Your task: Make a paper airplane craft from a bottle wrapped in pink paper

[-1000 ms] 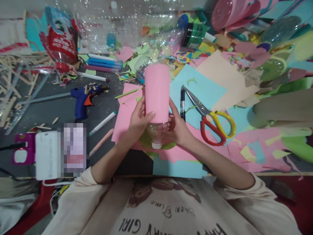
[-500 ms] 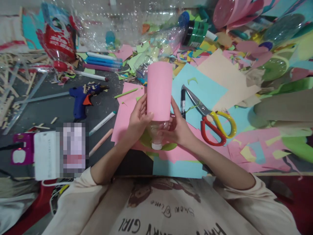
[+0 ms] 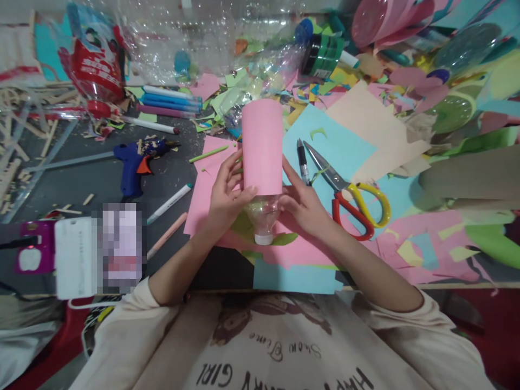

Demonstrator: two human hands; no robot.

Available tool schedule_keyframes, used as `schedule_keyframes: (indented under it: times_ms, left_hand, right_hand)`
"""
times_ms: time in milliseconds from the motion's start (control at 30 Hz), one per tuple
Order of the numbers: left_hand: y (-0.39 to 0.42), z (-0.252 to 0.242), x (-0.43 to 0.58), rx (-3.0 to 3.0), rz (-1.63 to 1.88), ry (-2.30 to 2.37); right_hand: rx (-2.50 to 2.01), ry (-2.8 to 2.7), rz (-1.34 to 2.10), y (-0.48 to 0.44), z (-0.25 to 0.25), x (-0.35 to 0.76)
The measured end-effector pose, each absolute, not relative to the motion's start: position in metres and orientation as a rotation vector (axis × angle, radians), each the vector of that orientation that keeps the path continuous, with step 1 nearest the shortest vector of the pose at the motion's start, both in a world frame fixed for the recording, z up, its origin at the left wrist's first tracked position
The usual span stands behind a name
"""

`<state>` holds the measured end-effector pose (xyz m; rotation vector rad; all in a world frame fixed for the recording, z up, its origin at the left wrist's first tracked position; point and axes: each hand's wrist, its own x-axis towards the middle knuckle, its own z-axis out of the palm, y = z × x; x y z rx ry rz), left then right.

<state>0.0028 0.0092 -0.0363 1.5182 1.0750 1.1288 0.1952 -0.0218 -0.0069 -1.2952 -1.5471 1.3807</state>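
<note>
A clear plastic bottle with a white cap points its neck toward me, and pink paper wraps its body. My left hand grips the wrapped bottle from the left, thumb on the paper's near edge. On the right side, my right hand is closed round it too, thumb near the bare shoulder of the bottle. Pink sheets and a green piece lie underneath. Right of the bottle are a black pen and scissors with red and yellow handles.
A blue glue gun lies on the left with wooden sticks beyond it. Markers are near my left arm. A red-labelled bottle, a black-and-green jar and paper scraps fill the back. A white power bank sits front left.
My right thumb has shifted from across the bottle's neck to its right side, uncovering more of the clear shoulder. The wrapped bottle has moved slightly away from me. The pen now lies more tilted.
</note>
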Motion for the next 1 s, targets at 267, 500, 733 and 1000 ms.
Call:
schedule_keyframes:
  times_ms: [267,500,733,1000]
  left_hand:
    - [0.002,-0.031,0.007,1.446,1.076,1.087]
    - [0.0,-0.027,0.005,1.47,0.962,1.142]
    - [-0.004,-0.018,0.003,1.601,0.896,1.135]
    - [-0.007,-0.015,0.001,1.738,0.917,1.099]
  right_hand:
    - [-1.372,-1.612,1.117,-0.017,-0.005,0.201]
    - [-1.421,-1.708,1.052,-0.017,-0.009,0.202]
    - [-1.464,-1.875,0.598,-0.016,-0.008,0.206]
    - [-1.452,-1.745,1.009,-0.021,-0.003,0.204]
